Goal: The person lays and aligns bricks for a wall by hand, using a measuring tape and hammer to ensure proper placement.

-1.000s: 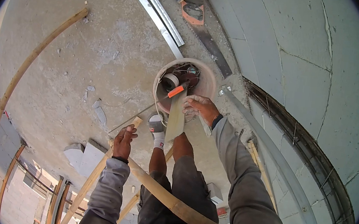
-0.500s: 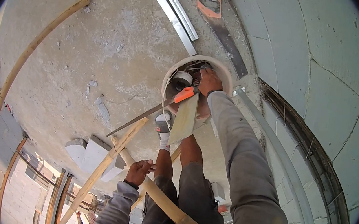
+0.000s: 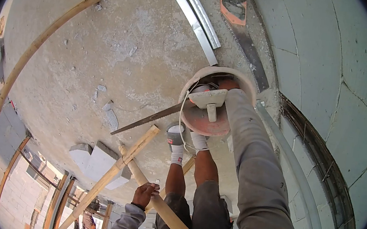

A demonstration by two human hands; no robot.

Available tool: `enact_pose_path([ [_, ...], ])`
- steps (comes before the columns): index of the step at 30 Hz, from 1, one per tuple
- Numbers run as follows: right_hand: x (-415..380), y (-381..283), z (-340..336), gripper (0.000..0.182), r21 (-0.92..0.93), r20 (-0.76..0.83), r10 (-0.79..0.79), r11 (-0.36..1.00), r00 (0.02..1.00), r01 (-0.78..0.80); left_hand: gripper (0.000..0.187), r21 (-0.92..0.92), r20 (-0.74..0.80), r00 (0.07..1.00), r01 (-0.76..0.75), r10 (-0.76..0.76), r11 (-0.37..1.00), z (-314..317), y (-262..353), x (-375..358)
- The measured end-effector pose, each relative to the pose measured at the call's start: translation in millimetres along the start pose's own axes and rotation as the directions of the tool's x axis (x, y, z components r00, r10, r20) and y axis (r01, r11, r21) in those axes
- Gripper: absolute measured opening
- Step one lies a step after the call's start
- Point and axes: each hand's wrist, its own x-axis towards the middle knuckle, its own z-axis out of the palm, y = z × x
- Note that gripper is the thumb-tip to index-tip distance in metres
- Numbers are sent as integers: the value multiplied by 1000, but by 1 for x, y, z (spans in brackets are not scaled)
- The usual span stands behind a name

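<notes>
My right hand (image 3: pixel 228 84) reaches inside a round bucket (image 3: pixel 247 78); its fingers are hidden among the contents. A pale float (image 3: pixel 205 99) with a stubby handle rests tilted in the bucket's opening, close to my right wrist. Out of the bucket's left side sticks a long handsaw blade (image 3: pixel 149 118), its handle covered by the float. Beside a round wooden pole (image 3: pixel 167 214), my left hand (image 3: pixel 145 195) has its fingers curled together; whatever they may hold is too small to make out. A white cord (image 3: pixel 181 121) hangs over the bucket's rim.
A second handsaw (image 3: pixel 247 47) and metal profiles (image 3: pixel 199 19) lie on the concrete floor beyond the bucket. Block walls (image 3: pixel 317 53) rise at right. Wooden poles (image 3: pixel 108 178) cross near my left hand, with grey block pieces (image 3: pixel 101 164) behind. A person (image 3: pixel 88 225) stands lower left.
My right hand has gone deeper into the bucket. The float has turned from hanging over the near rim to lying across the opening, covering the saw's orange handle. The view has shifted slightly.
</notes>
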Motion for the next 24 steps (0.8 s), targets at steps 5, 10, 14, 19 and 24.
enact_pose_path([
  [5, 6, 9, 8, 31, -19, 35, 0, 1000, 999, 0, 33, -44, -1, 999, -34, 34, 998, 2, 0, 0],
  [10, 18, 12, 12, 40, -50, 146, 43, 998, 988, -36, 32, -60, -19, 999, -31, 30, 998, -1, -2, 3],
  [14, 19, 28, 34, 36, -118, 82, -24, 992, 996, 34, 33, -46, -41, 998, -43, 41, 998, -6, 0, 6],
  [19, 5, 29, 21, 63, -190, 215, -71, 975, 974, 113, 34, -55, -57, 995, -81, 78, 995, -5, 4, 7],
  [24, -9, 25, 19, 35, -278, 150, -96, 951, 984, 135, 35, -72, -44, 998, -41, 38, 997, -10, -10, 5],
])
